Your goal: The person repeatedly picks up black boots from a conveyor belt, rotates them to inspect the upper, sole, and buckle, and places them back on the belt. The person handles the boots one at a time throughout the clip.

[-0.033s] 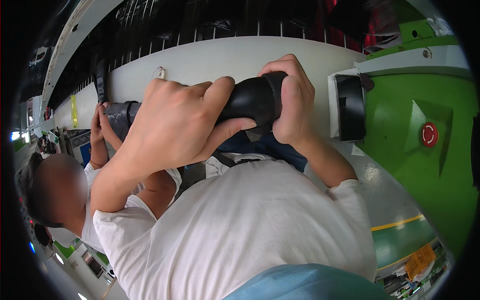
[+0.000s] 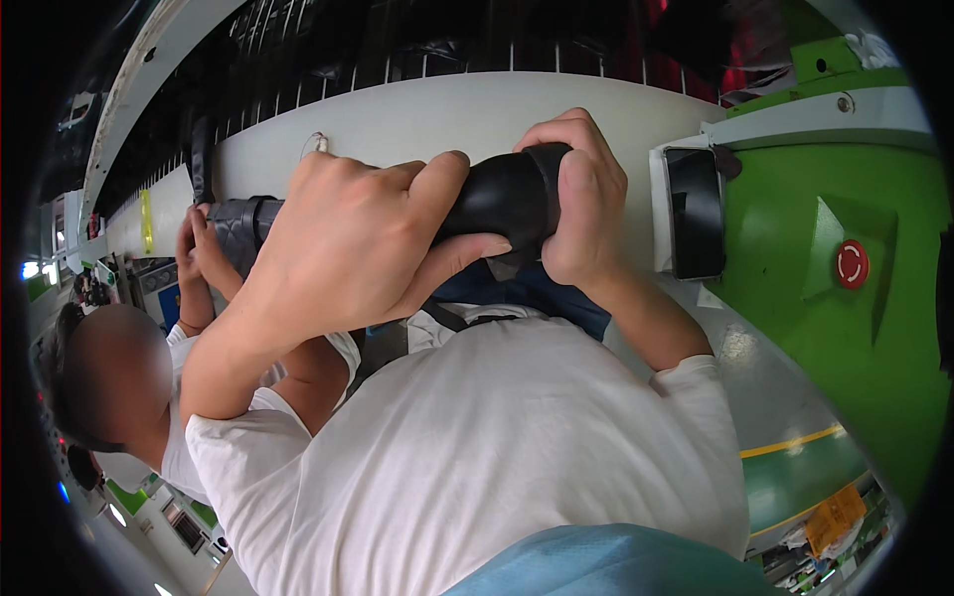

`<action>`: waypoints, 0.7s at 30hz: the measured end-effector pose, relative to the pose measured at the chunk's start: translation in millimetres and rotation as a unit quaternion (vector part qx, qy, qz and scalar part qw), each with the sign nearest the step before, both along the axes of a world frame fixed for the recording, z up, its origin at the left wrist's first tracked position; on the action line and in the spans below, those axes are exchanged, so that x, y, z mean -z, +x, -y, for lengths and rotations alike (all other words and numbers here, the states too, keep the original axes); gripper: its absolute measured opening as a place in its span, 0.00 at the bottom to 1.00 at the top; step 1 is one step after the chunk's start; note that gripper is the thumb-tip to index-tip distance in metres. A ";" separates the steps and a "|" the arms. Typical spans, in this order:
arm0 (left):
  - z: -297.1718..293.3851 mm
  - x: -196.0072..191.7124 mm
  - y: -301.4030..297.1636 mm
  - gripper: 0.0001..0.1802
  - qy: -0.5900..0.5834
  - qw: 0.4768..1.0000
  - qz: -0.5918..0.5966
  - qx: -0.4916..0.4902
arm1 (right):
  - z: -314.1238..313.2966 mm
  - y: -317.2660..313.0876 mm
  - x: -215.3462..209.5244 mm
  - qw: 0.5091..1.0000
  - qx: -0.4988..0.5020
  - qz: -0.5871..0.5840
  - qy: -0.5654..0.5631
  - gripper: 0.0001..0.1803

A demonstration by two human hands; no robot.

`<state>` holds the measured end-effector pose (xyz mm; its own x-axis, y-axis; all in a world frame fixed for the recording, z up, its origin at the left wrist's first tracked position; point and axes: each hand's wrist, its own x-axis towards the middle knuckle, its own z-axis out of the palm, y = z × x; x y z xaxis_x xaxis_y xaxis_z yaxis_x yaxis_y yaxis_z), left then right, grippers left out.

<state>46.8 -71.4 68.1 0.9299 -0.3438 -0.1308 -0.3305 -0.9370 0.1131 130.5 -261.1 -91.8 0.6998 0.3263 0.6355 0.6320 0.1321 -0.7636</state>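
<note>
Frame centre: left hand (image 2: pixel 348 243) wraps black rubbery tube (image 2: pixel 502 194); right hand (image 2: pixel 581 199) clamps its right end. Tube sits above white table (image 2: pixel 417 119). Co-worker's hands (image 2: pixel 199 253) at left grip quilted black piece (image 2: pixel 243 223).

Factory line: long white conveyor (image 2: pixel 417 119), green machine (image 2: pixel 845 328), red button (image 2: pixel 852 264).
</note>
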 end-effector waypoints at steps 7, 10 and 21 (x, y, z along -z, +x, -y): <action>-7.5 -6.2 14.7 0.34 -0.028 0.995 0.000 0.092 | 21.7 -7.8 -10.4 0.999 0.036 0.024 -0.017 0.19; -0.6 -5.3 10.4 0.32 -0.051 0.992 0.048 0.108 | 39.1 -5.8 -24.8 0.988 0.031 0.143 -0.057 0.35; -28.7 166.5 -61.3 0.37 -0.423 0.855 0.237 -0.183 | 53.3 -12.7 56.6 0.982 -0.121 0.014 -0.146 0.35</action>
<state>-14.5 -42.7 -98.4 0.8752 0.1970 0.4419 -0.2284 -0.6370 0.7363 117.8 -314.4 -148.4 0.5635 0.6515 0.5078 0.6299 0.0588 -0.7744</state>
